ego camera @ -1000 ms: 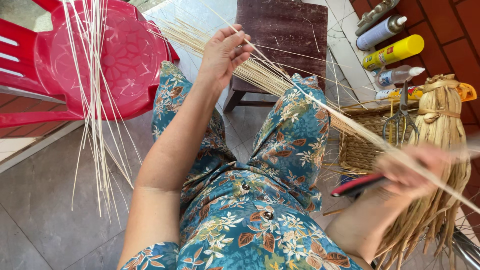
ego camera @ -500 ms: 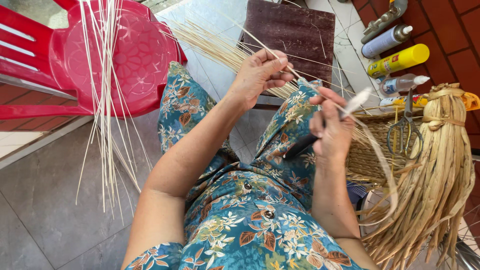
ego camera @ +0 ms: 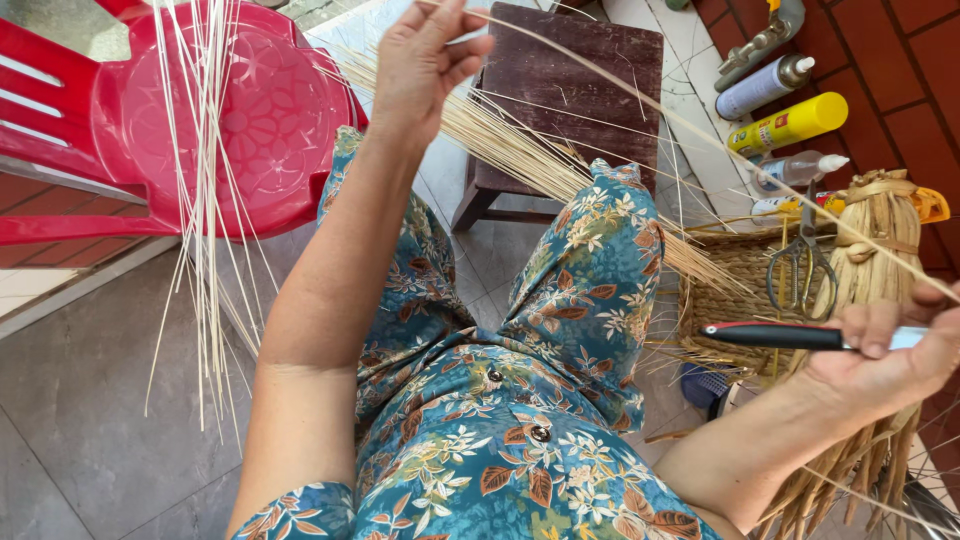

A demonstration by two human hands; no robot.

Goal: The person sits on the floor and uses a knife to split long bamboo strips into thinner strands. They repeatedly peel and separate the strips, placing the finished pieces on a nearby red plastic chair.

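Note:
My left hand (ego camera: 425, 60) is raised at the top centre, fingers pinched on one end of a thin pale straw strand (ego camera: 680, 120). The strand runs taut down to my right hand (ego camera: 885, 350) at the right edge. That hand grips a knife (ego camera: 770, 335) with a black and red handle pointing left, the blade hidden under the thumb. A bundle of pale straws (ego camera: 520, 150) lies across my right knee, over floral blue clothing.
A red plastic chair (ego camera: 270, 120) at the left carries several long thin sticks (ego camera: 205, 200). A dark wooden stool (ego camera: 570, 80) stands ahead. At the right are a woven basket (ego camera: 730, 290) with scissors (ego camera: 800, 265), a dried leaf bundle (ego camera: 885, 240), and spray cans (ego camera: 790, 125).
Half a second ago both hands met over the knee. Now the left hand has risen and the right has pulled away to the right, stretching the strand between them.

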